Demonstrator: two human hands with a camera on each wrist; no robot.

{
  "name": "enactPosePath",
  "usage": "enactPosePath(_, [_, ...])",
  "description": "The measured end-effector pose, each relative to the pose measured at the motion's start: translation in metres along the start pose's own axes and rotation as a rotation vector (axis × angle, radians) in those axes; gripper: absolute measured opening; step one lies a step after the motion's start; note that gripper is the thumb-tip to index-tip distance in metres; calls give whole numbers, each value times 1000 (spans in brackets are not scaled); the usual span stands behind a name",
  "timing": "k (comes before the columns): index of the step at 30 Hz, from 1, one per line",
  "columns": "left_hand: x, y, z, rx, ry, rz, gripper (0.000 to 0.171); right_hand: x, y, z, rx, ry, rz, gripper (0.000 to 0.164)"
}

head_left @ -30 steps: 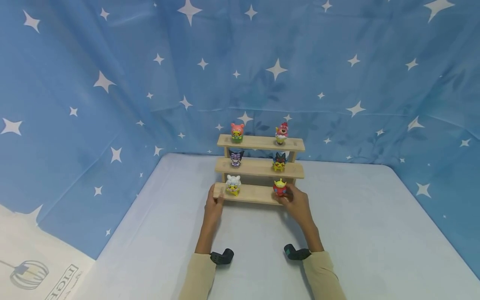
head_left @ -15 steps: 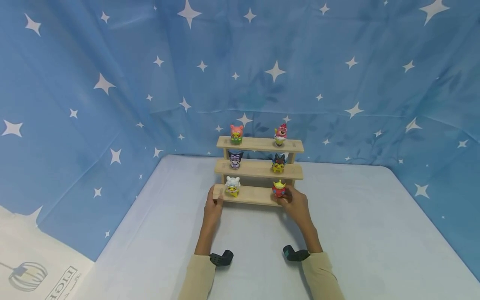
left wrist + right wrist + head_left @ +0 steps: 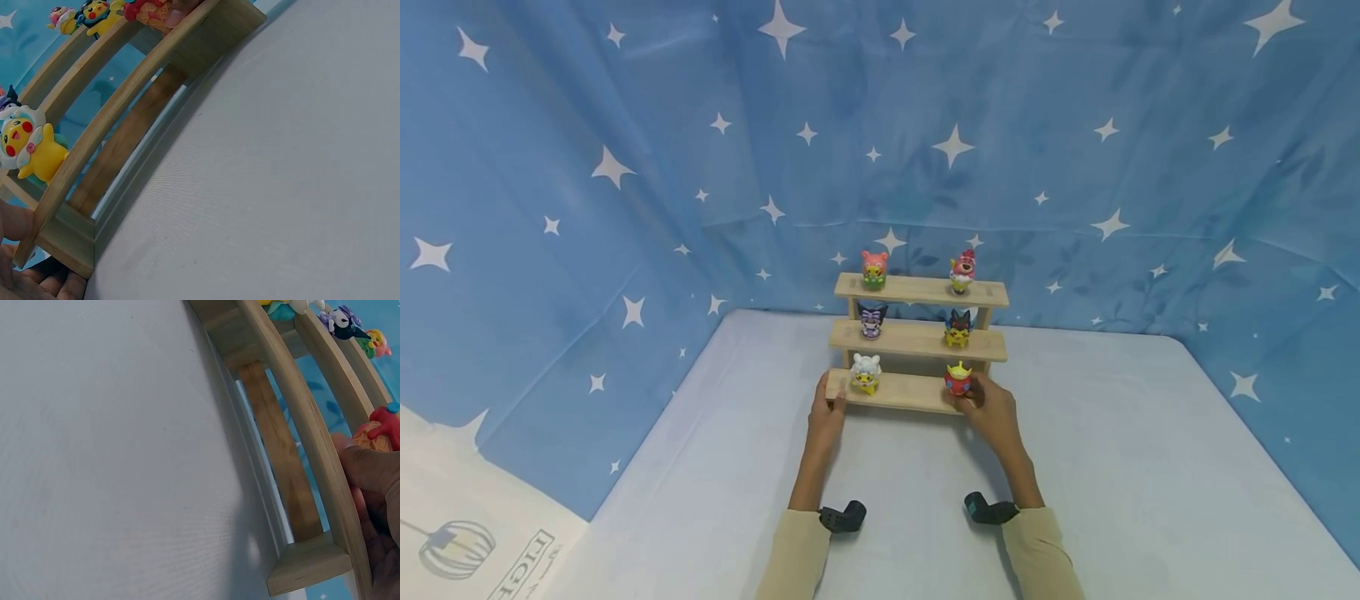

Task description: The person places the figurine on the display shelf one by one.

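A three-tier wooden display shelf (image 3: 898,390) stands on the white table. My left hand (image 3: 827,414) grips the left end of its bottom tier; in the left wrist view the thumb (image 3: 15,220) lies on the board's edge and fingers curl below. My right hand (image 3: 996,408) pinches a red figurine (image 3: 958,382) with a yellow top, at the right of that tier. A waffle-cone base (image 3: 371,438) shows on this figurine in the right wrist view. A white-hooded yellow figurine (image 3: 866,375) stands near my left hand.
On the middle tier (image 3: 910,337) are a purple-black figurine (image 3: 871,322) and a dark-eared yellow one (image 3: 958,328). The top tier (image 3: 917,288) bears a pink-hooded figurine (image 3: 874,270) and a pink bear-hooded one (image 3: 962,272). A blue starry curtain (image 3: 880,100) hangs behind.
Both hands keep their places at the shelf and the red figurine. Only a slight shift of the whole head view is visible.
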State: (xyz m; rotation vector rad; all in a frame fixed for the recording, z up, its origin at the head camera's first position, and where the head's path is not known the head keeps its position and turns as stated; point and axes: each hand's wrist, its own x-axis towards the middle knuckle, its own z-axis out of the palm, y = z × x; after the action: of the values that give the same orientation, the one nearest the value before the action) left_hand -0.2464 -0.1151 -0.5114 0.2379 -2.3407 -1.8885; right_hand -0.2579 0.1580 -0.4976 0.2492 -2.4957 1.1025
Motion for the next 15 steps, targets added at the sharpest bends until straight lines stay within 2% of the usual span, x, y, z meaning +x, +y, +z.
enactPosePath(10, [1, -3, 4, -10, 0, -13, 56, 1, 3, -2, -31, 4, -23, 46])
enactPosePath(15, [4, -3, 2, 1, -13, 4, 58, -1, 3, -6, 33, -26, 5, 51])
